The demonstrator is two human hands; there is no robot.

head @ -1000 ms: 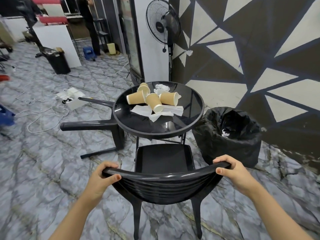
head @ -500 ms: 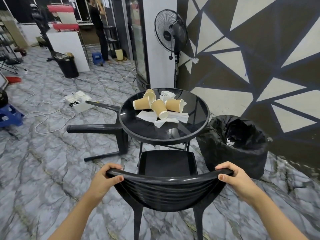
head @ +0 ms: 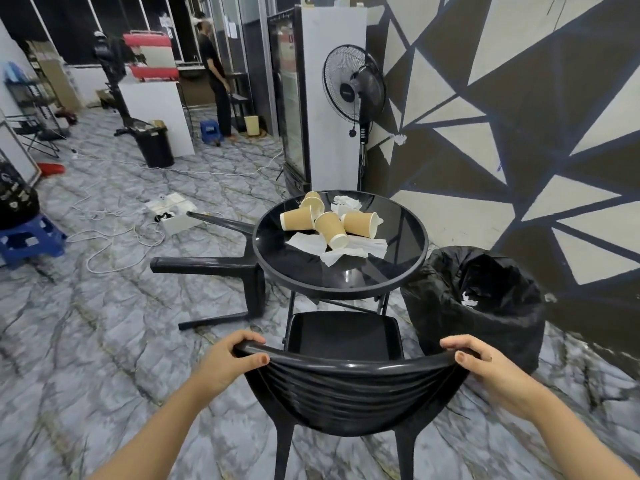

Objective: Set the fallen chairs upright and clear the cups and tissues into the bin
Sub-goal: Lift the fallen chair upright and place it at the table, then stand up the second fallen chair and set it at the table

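Since the earlier frames your head has lifted, so the table, bin and fallen chair sit lower in view and more of the back of the room shows, while your grip is unchanged. Your left hand point(head: 231, 359) grasps the left end of the top rail of the upright black plastic chair point(head: 346, 382), fingers curled over the front and thumb behind; your right hand point(head: 485, 367) grasps the right end the same way. That chair stands on its legs, its seat facing the near edge of the round black glass table point(head: 339, 282). Four brown paper cups point(head: 331, 229) lie on their sides in a cluster toward the far half of the tabletop, touching one another. Flat white tissues point(head: 341, 251) lie under and just in front of them near the centre, and one crumpled tissue point(head: 346, 203) sits by the far edge. A second black chair point(head: 221, 268) lies tipped on its side on the marble floor at the table's left edge, legs pointing left. At the table's right edge stands the bin lined with a black bag point(head: 474, 306), mouth open, a white scrap inside. A pedestal fan point(head: 355, 88) stands beyond the table against the patterned wall
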